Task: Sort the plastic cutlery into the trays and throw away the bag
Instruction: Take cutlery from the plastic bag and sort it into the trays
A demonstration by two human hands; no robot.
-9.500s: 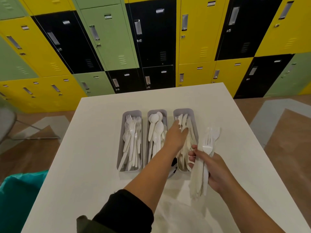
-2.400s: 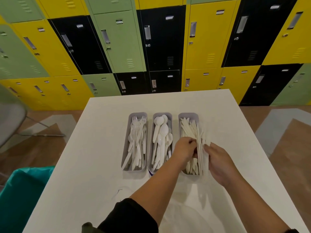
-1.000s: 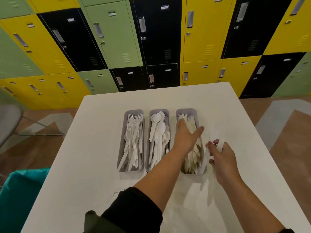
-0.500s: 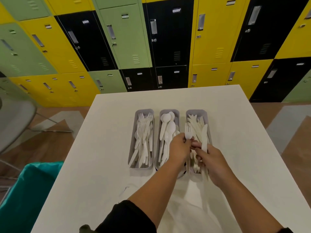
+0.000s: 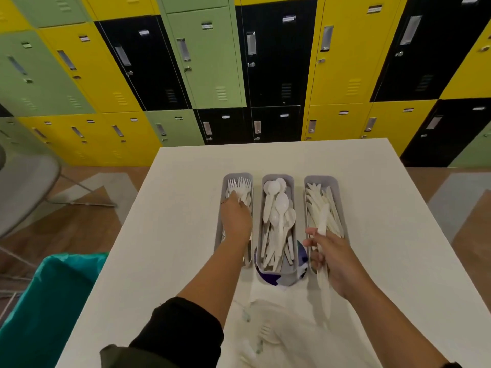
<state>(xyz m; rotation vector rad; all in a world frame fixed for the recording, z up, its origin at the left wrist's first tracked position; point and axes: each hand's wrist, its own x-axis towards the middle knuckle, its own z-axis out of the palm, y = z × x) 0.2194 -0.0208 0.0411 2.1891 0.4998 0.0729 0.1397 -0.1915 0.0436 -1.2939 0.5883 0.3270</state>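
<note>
On the white table point(image 5: 170, 235) three grey trays stand side by side in the middle of the frame: the left tray point(image 5: 222, 208) has forks point(image 5: 243, 185), the middle tray point(image 5: 276, 270) has spoons point(image 5: 277, 205), and the right tray point(image 5: 320, 179) has knives point(image 5: 322, 205). The left hand point(image 5: 236, 221) reaches into the left tray, its fingers bent down onto the forks near the far end; I cannot tell if it grips one or only touches them. The right hand point(image 5: 329, 256) is at the near end of the right tray and holds a few white cutlery pieces point(image 5: 324, 290), which hang down toward the bottom of the frame. The clear plastic bag point(image 5: 287, 322) lies flat on the table in the lower middle of the frame, and its far edge goes under the middle tray. A teal-lined bin point(image 5: 50, 296) stands at the lower left, beside the table. Yellow, green and black lockers point(image 5: 207, 57) fill the upper part of the frame.
</note>
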